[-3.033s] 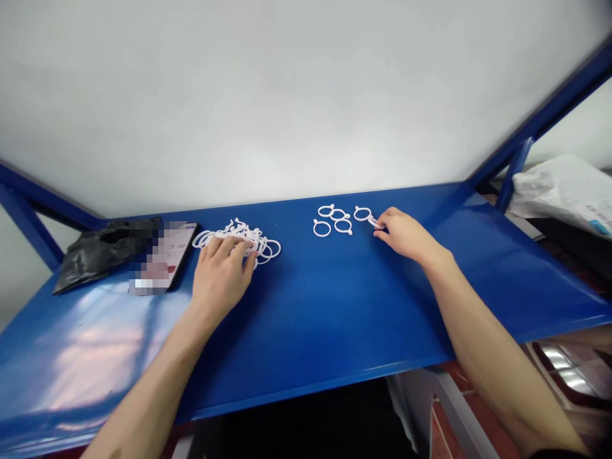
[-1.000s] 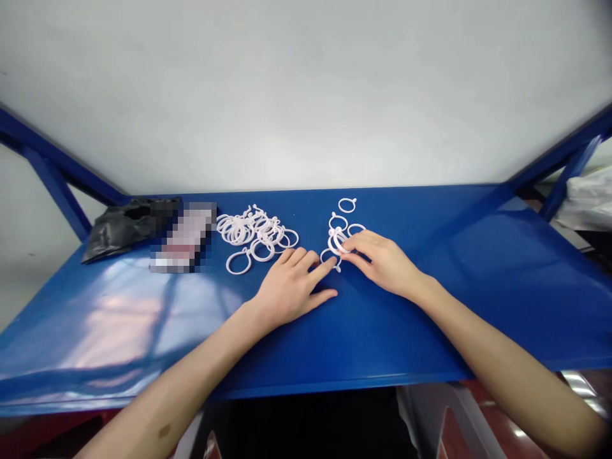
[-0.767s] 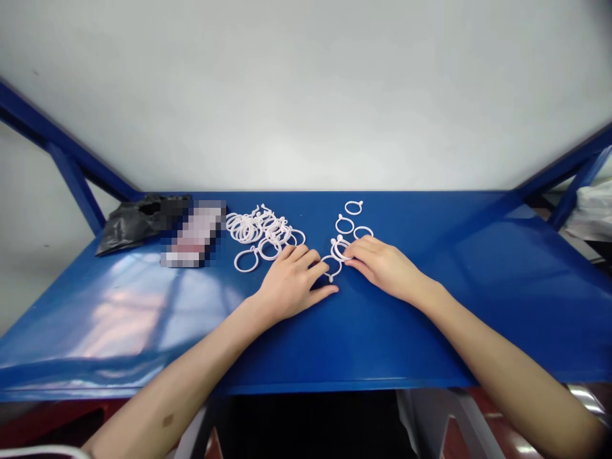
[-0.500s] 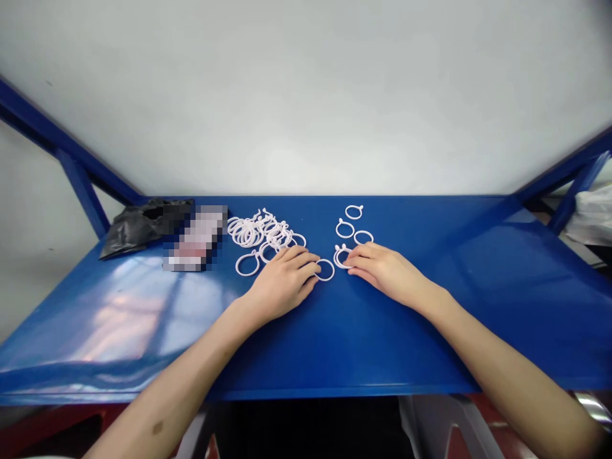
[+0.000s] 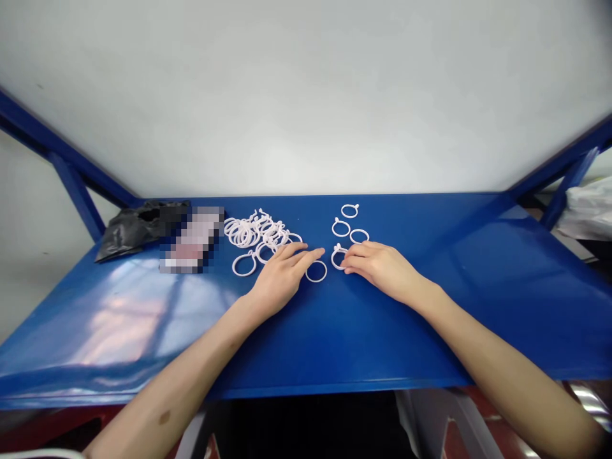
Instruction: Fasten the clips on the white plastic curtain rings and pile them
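Observation:
My right hand [image 5: 380,266] is closed, its fingertips pinching white curtain rings [image 5: 333,259] that lie together almost as one; their small eyelets point away from me. My left hand [image 5: 280,277] has its fingers spread, palm down, with nothing visibly gripped. Just right of its fingers a single white ring [image 5: 316,282] lies flat on the blue table. Beyond the left hand is a tangled pile of white rings [image 5: 245,233], partly hidden by the fingers. One ring [image 5: 244,275] rests at the pile's near edge.
Three loose rings lie beyond my right hand, the farthest ring [image 5: 350,217] near the wall. A black plastic bag [image 5: 127,231] and a blurred-out flat item [image 5: 192,242] sit at the left of the blue table [image 5: 335,338]. Blue frame bars stand at both sides.
My left hand has let go of the single ring and drawn slightly left, its fingers lifting apart. My right hand stays on its rings. The whole view has shifted a little.

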### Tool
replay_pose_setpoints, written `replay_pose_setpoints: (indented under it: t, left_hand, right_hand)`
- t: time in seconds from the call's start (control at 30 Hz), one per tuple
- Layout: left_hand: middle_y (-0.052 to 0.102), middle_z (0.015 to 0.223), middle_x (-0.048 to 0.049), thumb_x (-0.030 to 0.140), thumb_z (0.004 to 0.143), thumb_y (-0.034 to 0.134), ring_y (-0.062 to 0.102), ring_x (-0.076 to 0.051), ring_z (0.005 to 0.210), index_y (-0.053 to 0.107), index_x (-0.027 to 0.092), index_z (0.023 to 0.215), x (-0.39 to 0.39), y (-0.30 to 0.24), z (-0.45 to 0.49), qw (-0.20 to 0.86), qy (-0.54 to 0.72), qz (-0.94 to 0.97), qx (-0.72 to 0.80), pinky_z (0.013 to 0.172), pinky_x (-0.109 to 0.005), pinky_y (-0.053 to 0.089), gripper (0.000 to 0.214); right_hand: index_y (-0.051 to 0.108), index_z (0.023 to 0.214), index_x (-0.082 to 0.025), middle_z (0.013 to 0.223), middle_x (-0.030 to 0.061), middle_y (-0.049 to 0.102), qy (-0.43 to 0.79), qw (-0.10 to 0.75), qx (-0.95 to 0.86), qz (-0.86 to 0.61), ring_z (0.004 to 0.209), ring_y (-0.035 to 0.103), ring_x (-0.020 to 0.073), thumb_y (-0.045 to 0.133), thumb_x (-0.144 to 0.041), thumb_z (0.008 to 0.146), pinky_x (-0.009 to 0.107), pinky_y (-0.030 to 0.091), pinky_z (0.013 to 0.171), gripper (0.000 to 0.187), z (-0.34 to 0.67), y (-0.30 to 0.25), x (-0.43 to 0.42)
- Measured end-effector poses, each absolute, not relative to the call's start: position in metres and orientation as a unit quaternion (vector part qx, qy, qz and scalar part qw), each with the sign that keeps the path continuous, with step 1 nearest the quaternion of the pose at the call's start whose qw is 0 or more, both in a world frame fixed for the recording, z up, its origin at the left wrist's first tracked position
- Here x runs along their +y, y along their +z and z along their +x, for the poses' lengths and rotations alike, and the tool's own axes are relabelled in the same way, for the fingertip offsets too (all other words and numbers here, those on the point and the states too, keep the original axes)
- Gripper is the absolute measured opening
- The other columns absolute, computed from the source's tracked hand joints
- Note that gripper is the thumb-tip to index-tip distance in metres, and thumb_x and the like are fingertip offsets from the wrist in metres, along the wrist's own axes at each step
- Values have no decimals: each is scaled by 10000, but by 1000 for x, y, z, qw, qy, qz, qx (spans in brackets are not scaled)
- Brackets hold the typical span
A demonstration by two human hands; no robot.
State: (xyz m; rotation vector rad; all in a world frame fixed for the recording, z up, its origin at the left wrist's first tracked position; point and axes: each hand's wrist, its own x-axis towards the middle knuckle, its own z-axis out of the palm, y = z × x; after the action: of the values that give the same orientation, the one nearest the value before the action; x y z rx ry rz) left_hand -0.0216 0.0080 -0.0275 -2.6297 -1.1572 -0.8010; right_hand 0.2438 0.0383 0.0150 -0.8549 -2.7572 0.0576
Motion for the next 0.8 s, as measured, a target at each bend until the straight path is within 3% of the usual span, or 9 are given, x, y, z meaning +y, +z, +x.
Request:
replay_pose_setpoints:
  t: [0.27,0.47,0.7,0.8]
  left_hand:
    - [729,1066,-95,119,969,526,607,-253,1012,632,160,1223,5,-10,-21,77,-270,-844,-457,889,-419,521,279]
    - [739,984,-76,229,956,609,588,-269,961,650,172,1159,1,-9,-17,88,-253,-829,-492,830,-416,464,214]
    - [753,967,-76,151,941,590,591,-275,950,615,147,1214,2,-12,-11,114,-258,-825,-490,793,-415,432,275]
    - [739,949,-69,110,948,542,590,-256,923,637,163,1133,-1,-8,-13,114,-258,-836,-471,783,-400,449,215]
  right_hand:
    - [700,975,-181,963,40,718,33,129,-947,-294,855,643,178,532,-215,1020,320,513,764,177,241,15,35]
    - [670,1022,-181,1058,43,723,24,196,-945,-261,919,646,164,463,-261,1056,302,506,804,225,227,18,24]
    - [673,984,-168,950,47,708,-30,153,-960,-232,853,591,193,486,-258,1046,324,461,751,216,205,6,20]
    - [668,986,-156,935,59,685,-31,144,-961,-232,852,579,191,489,-249,1044,328,460,763,209,204,3,20]
